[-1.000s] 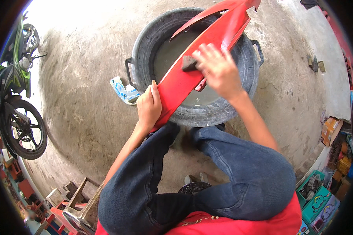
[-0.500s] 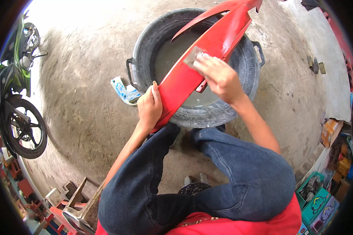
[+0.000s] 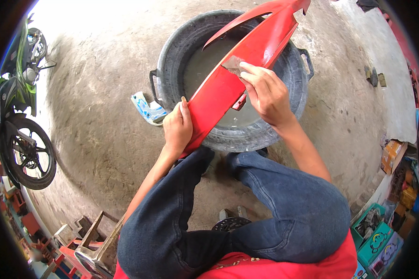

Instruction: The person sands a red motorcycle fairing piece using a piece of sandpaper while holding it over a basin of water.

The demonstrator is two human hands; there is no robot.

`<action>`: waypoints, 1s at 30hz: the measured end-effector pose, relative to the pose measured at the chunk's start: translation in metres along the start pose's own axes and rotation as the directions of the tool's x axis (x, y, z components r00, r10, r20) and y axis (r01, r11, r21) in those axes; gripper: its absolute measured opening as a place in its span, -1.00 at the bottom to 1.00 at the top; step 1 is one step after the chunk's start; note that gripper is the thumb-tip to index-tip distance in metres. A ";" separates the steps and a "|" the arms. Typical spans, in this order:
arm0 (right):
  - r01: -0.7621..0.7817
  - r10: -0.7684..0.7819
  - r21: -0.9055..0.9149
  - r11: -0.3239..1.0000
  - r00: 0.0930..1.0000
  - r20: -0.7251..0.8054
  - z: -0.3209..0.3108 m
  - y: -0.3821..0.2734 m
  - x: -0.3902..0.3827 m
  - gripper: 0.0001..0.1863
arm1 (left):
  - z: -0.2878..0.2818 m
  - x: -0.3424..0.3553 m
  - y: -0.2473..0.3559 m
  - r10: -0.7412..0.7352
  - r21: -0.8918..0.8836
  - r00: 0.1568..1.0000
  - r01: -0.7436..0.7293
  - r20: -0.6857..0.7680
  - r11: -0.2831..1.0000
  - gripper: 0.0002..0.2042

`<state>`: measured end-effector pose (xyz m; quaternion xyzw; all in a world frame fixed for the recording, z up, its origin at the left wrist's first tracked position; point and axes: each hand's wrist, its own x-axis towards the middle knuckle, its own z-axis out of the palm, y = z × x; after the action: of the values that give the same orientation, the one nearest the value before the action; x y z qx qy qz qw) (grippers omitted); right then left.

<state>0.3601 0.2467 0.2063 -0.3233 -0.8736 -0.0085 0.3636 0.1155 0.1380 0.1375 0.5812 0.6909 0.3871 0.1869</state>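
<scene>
A long red plastic motorcycle body panel [image 3: 212,104] slants from my lap across a tub, its forked far end at the upper right. My left hand [image 3: 178,126] is closed round the panel's near left edge, thumb on top. Against the panel's upper face is a small greyish-brown piece of sandpaper [image 3: 233,65]. My right hand [image 3: 269,95] pinches the sandpaper's right side between thumb and fingers. Beneath the panel stands the round dark grey tub [image 3: 260,134], with cloudy water [image 3: 198,65] in it.
A blue-and-white curved piece [image 3: 147,109] lies on the concrete floor left of the tub. Further left is a motorcycle [image 3: 25,144]. A wooden frame [image 3: 94,237] stands at the lower left. Boxes [image 3: 375,242] and a carton [image 3: 392,156] line the right side.
My right hand has turned and shifted slightly right, its fingers now at the sandpaper's edge rather than pressed over it. My left hand and the panel stay in place.
</scene>
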 end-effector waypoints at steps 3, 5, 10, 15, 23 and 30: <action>0.001 0.000 -0.007 1.000 0.999 0.050 0.002 0.005 -0.008 -0.76 | 0.000 0.000 0.002 -0.004 -0.021 1.000 0.004 0.008 1.000 -0.59; -0.073 0.068 0.053 0.996 0.993 0.096 0.008 0.008 -0.015 -0.73 | 0.001 0.000 0.002 -0.036 0.022 0.998 0.035 0.055 0.999 -0.59; -0.145 0.147 -0.020 0.989 0.984 0.105 0.011 -0.004 0.003 -0.60 | 0.000 -0.001 -0.002 -0.007 0.011 1.000 0.007 0.023 1.000 -0.65; -0.146 0.168 -0.131 0.981 0.970 0.178 0.014 -0.007 -0.004 -0.53 | -0.002 0.000 0.003 -0.036 0.006 0.998 0.035 0.047 0.999 -0.60; -0.074 0.100 -0.240 0.968 0.990 0.098 0.016 0.033 0.001 -0.55 | -0.002 0.001 -0.002 0.025 0.047 1.000 -0.026 0.018 0.999 -0.72; 0.192 -0.169 -0.056 0.980 0.943 0.286 0.020 -0.010 -0.011 -0.54 | 0.005 -0.001 -0.004 0.060 0.004 0.998 -0.060 -0.029 0.998 -0.72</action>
<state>0.3479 0.2370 0.1869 -0.2547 -0.9409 -0.0325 0.2206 0.1168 0.1382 0.1316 0.5963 0.6765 0.3999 0.1640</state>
